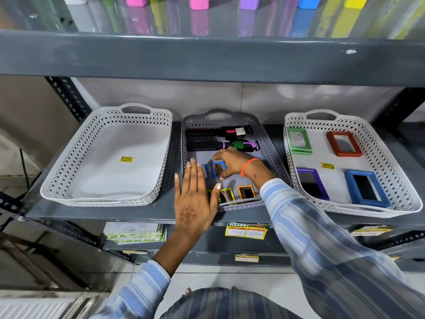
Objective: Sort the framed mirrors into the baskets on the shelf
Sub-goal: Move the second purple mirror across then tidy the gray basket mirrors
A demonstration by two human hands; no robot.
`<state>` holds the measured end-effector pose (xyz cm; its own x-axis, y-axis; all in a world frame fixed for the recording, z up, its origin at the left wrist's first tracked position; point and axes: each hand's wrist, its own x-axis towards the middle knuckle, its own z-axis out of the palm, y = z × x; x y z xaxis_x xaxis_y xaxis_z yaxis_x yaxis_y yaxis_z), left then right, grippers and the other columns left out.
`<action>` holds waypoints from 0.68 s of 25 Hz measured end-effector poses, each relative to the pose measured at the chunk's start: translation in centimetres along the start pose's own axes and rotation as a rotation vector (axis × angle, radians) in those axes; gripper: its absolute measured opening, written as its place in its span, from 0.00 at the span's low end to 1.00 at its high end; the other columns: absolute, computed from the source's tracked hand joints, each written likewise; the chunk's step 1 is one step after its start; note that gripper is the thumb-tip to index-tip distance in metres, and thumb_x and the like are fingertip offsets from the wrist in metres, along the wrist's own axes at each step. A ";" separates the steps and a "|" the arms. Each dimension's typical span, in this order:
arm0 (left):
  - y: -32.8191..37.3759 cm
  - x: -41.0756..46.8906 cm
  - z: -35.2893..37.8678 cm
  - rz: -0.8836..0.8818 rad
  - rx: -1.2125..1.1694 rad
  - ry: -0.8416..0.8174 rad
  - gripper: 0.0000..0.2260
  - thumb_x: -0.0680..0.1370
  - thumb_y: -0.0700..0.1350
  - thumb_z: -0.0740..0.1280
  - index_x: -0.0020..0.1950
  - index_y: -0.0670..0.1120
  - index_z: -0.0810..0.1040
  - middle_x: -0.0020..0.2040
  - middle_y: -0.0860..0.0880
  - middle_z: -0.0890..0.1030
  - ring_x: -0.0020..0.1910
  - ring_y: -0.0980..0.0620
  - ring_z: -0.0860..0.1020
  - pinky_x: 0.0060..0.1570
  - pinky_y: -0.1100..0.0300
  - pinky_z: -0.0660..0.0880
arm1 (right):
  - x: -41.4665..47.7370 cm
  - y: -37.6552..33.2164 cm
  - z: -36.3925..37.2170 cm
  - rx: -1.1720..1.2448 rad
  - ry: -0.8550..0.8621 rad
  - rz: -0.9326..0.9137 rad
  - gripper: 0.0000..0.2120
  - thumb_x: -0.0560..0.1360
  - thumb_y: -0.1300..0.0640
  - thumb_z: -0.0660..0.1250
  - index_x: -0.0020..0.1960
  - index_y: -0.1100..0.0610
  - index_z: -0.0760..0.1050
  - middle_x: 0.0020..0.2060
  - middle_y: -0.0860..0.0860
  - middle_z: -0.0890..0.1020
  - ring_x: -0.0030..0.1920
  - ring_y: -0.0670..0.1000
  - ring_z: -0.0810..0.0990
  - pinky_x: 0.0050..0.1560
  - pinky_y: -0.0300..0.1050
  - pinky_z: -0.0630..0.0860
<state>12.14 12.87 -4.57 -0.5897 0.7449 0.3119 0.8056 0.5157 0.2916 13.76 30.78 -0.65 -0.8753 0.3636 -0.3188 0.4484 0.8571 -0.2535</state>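
Three perforated baskets stand on the grey shelf. The left white basket [69,157] holds only a yellow price sticker. The middle grey basket [273,157] holds small framed mirrors. My right hand [232,161] is closed on a small blue-framed mirror [218,169] inside it. Beside that lies another small blue mirror [204,171], partly hidden by my fingers. A yellow one [227,195] and an orange one [246,192] lean at the front wall. My left hand [195,199] hovers flat and empty over the basket's front left corner. The right white basket [391,162] holds large green [299,140], red [343,143], purple [311,183] and blue [365,187] mirrors.
Two round hairbrushes [207,139] lie at the back of the middle basket. The shelf above [207,56] overhangs the baskets and carries coloured bottles. Price labels [247,231] hang on the shelf's front edge, with leaflets [135,233] on the shelf below.
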 end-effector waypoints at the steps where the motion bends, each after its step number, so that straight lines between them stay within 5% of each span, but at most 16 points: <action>1: 0.0 0.0 0.0 -0.002 0.001 0.001 0.34 0.79 0.62 0.40 0.74 0.38 0.59 0.75 0.39 0.60 0.74 0.44 0.57 0.72 0.46 0.45 | -0.1 -0.5 -0.2 0.004 0.001 -0.015 0.33 0.66 0.57 0.76 0.68 0.59 0.69 0.64 0.57 0.75 0.66 0.58 0.70 0.66 0.52 0.71; 3: 0.0 0.0 0.0 -0.004 0.004 0.001 0.34 0.79 0.62 0.40 0.74 0.38 0.59 0.75 0.39 0.60 0.74 0.44 0.58 0.72 0.47 0.45 | -0.4 -1.8 -0.6 -0.022 -0.012 -0.030 0.25 0.69 0.58 0.73 0.64 0.60 0.71 0.57 0.54 0.76 0.57 0.54 0.73 0.56 0.45 0.73; 5: 0.0 0.0 0.0 -0.005 0.006 0.000 0.34 0.79 0.62 0.40 0.74 0.39 0.59 0.75 0.39 0.60 0.75 0.45 0.57 0.72 0.48 0.44 | -0.4 -2.2 -0.3 -0.065 -0.031 -0.011 0.05 0.72 0.62 0.68 0.42 0.58 0.71 0.40 0.52 0.74 0.37 0.49 0.70 0.36 0.38 0.68; 7: 0.0 0.0 0.0 -0.009 0.005 0.003 0.34 0.79 0.62 0.40 0.74 0.39 0.58 0.75 0.40 0.59 0.75 0.45 0.56 0.72 0.48 0.43 | -1.1 -3.0 -0.7 -0.134 -0.005 -0.049 0.18 0.75 0.66 0.63 0.30 0.55 0.60 0.29 0.48 0.64 0.27 0.45 0.61 0.24 0.34 0.60; 10: 0.0 0.0 0.0 -0.013 0.006 0.005 0.34 0.79 0.62 0.41 0.74 0.39 0.59 0.75 0.39 0.60 0.75 0.45 0.57 0.72 0.48 0.44 | -1.2 -2.7 -0.4 -0.127 -0.006 -0.080 0.14 0.74 0.66 0.63 0.32 0.56 0.64 0.29 0.50 0.66 0.28 0.45 0.64 0.27 0.33 0.62; 12: 0.0 0.0 0.0 -0.012 0.006 0.007 0.33 0.79 0.61 0.42 0.74 0.39 0.59 0.74 0.39 0.61 0.74 0.44 0.58 0.72 0.47 0.45 | -1.1 -2.9 -0.4 0.039 0.015 -0.048 0.06 0.70 0.63 0.68 0.47 0.59 0.76 0.43 0.56 0.78 0.43 0.53 0.75 0.44 0.41 0.74; 14: 0.0 0.0 0.0 -0.011 0.002 0.002 0.32 0.80 0.60 0.42 0.73 0.38 0.59 0.74 0.38 0.61 0.74 0.44 0.58 0.72 0.47 0.46 | -1.2 -2.1 -0.4 0.126 0.072 -0.092 0.20 0.67 0.62 0.73 0.59 0.61 0.76 0.51 0.56 0.78 0.52 0.55 0.74 0.55 0.49 0.75; 17: 0.0 0.0 0.1 -0.003 0.000 0.007 0.31 0.80 0.58 0.41 0.73 0.37 0.59 0.74 0.38 0.61 0.74 0.44 0.58 0.72 0.46 0.47 | -3.3 -0.9 0.5 0.105 -0.024 -0.107 0.17 0.66 0.63 0.74 0.54 0.62 0.78 0.46 0.54 0.79 0.46 0.50 0.75 0.46 0.41 0.71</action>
<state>12.13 12.86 -4.64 -0.5924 0.7406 0.3171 0.8039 0.5178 0.2926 16.32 28.63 0.16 -0.9152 0.2618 -0.3063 0.3699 0.8473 -0.3811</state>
